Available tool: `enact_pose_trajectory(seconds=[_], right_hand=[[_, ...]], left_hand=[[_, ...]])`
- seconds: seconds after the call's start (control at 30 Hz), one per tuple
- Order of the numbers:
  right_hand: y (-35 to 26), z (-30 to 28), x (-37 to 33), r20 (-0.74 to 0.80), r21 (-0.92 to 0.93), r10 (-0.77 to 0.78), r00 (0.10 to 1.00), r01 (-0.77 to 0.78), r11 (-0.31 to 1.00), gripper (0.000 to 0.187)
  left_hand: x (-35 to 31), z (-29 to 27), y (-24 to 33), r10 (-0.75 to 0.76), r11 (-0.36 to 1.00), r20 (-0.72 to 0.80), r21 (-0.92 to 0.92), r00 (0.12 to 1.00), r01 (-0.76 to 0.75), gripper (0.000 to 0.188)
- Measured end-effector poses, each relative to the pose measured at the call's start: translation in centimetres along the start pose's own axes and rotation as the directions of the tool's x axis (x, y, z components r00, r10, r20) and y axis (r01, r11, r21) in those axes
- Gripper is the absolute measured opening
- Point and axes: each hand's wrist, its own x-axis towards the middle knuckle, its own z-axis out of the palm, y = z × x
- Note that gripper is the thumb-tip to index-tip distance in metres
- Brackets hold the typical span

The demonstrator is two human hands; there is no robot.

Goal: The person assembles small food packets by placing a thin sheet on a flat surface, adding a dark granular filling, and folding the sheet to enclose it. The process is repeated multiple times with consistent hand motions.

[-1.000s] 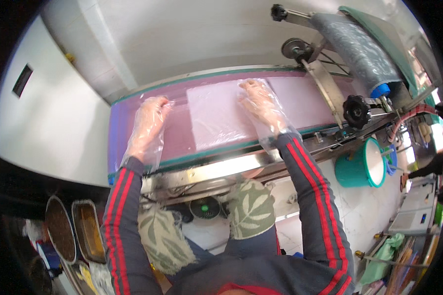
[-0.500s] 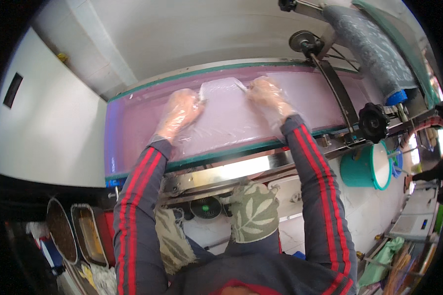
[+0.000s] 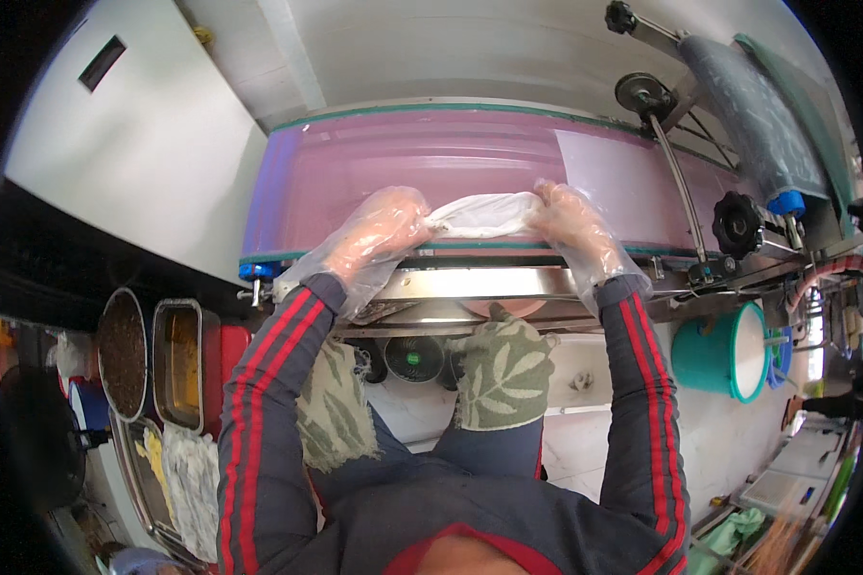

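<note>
- the pink belt (image 3: 403,144) runs under and beyond both hands, its green near edge just below them.
- the white cabinet (image 3: 163,115) stands to the left of the left hand, well apart from it.
- the grey roller (image 3: 753,115) sits beyond the right hand, far off to its right.
- the shiny metal rail (image 3: 489,285) crosses on the person's side of the hands.
- the green bucket (image 3: 710,353) is to the right of the right hand and nearer the person.
- the flat pale sheet (image 3: 609,177) lies on the belt, just beyond the right hand and to its right.
- the left hand (image 3: 379,230), in a loose clear glove (image 3: 362,287), has its fingers closed on the left end of a bunched white sheet.
- the right hand (image 3: 575,225), gloved likewise, grips the right end.
- the bunched white sheet (image 3: 484,216) stretches between the two hands, over the belt's near edge.
- the black knob (image 3: 736,225) is right of the right hand.
</note>
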Motion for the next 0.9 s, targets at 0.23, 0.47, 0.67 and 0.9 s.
enact_pose_trajectory(seconds=[0.23, 0.47, 0.67, 0.9], right_hand=[[-3.5, 0.6, -0.9, 0.163, -0.066, -0.055, 0.985, 0.067, 0.996, 0.039], [-3.5, 2.1, -2.5, 0.076, -0.169, -0.103, 0.992, 0.115, 0.979, 0.039], [-1.7, 2.0, -4.1, -0.18, 0.097, -0.258, 0.949, 0.278, 0.956, 0.039], [-1.5, 2.9, -3.5, -0.14, 0.123, -0.304, 0.942, 0.321, 0.939, 0.034]], left_hand=[[-6.7, -2.5, -6.2, -0.28, 0.853, -0.11, -0.485, 0.954, 0.194, 0.04], [-21.1, -6.8, -8.1, -0.54, 0.84, -0.443, -0.335, 0.715, 0.427, 0.031], [-33.9, -5.2, -10.0, -0.789, 0.603, -0.475, -0.476, 0.39, 0.64, 0.038], [-33.4, -3.9, -8.8, -0.673, 0.724, -0.566, -0.375, 0.475, 0.579, 0.028]])
